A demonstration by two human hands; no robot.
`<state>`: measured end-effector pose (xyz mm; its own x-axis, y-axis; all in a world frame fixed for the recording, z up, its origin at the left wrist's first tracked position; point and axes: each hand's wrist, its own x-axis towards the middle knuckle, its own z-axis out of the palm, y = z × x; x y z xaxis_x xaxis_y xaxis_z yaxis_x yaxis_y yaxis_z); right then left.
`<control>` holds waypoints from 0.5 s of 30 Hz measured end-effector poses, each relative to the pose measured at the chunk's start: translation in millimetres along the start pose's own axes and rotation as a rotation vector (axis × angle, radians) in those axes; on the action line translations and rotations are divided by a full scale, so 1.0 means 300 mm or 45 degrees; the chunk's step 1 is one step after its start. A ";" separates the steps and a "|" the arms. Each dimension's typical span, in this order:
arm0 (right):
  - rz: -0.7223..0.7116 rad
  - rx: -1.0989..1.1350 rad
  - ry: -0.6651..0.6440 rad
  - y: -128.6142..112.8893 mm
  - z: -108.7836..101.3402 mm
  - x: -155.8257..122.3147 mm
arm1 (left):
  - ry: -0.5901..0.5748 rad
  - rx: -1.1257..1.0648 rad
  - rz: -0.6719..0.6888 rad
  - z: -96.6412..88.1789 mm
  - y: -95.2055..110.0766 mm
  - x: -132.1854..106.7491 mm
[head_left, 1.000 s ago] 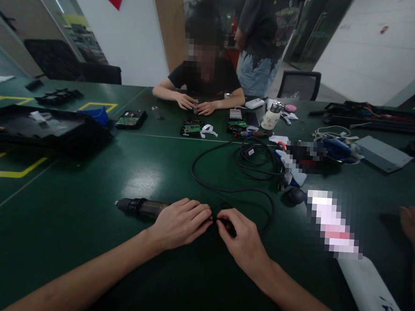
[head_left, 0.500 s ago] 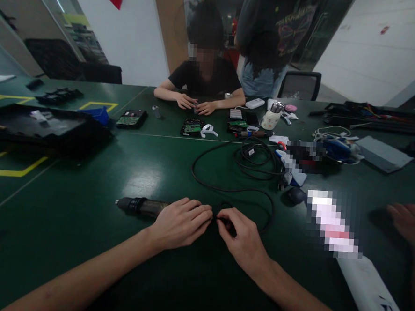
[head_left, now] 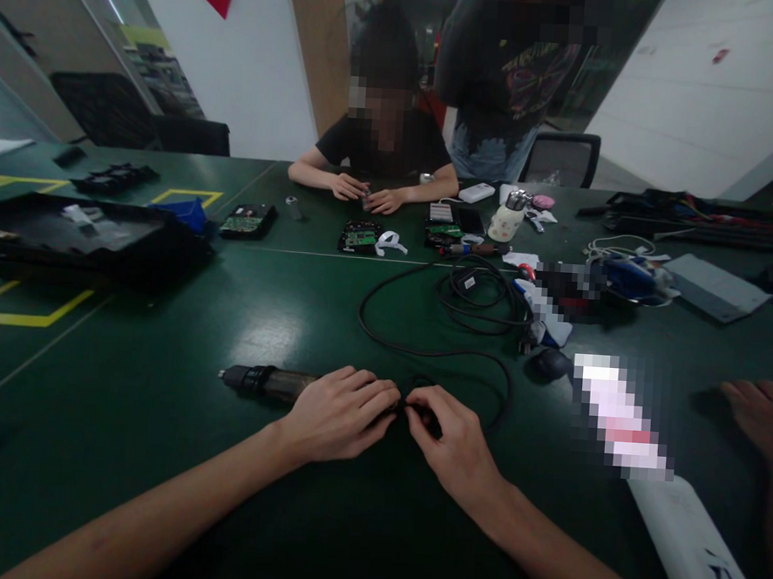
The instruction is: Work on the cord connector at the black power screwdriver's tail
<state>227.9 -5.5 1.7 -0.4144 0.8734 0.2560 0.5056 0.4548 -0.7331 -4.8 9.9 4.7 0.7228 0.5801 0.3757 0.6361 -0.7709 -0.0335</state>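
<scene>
Two bare hands are working in the lower middle of the frame, over a green table (head_left: 181, 329). The left hand (head_left: 346, 414) is wrapped over the back part of a dark pen-shaped power tool (head_left: 272, 383), which lies on its side left of centre, tip pointing to the left edge. The right hand (head_left: 456, 438) sits just beside it, thumb and fingertips bunched near the tool's rear end — it's too dark there to tell whether they're clamped on anything.

Just above the right hand, a black cable (head_left: 422, 354) loops up into a loose coil right of centre. A long white bar (head_left: 704, 545) marked 12 runs into the lower right corner, with somebody else's hand (head_left: 762, 417) at the right edge. Upper middle, a seated person (head_left: 388, 141) has both hands on a small object; a green circuit board (head_left: 360, 238) lies just in front — plus a black tray (head_left: 126, 260) over at the left.
</scene>
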 end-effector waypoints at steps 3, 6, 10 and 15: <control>-0.003 0.002 -0.002 0.001 0.001 0.000 | 0.021 0.007 0.005 0.003 -0.002 -0.002; -0.015 0.013 0.017 0.004 0.004 0.000 | 0.028 0.030 -0.034 0.005 -0.002 -0.002; -0.016 0.011 0.025 0.004 0.004 0.000 | 0.001 -0.007 0.008 0.005 -0.001 -0.003; -0.017 0.021 0.020 0.001 0.000 0.001 | 0.015 0.006 -0.040 0.001 0.000 -0.002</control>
<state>228.0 -5.2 1.6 -0.4087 0.8700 0.2757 0.4876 0.4635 -0.7399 -5.2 9.5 4.0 0.6990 0.6010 0.3876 0.6599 -0.7509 -0.0257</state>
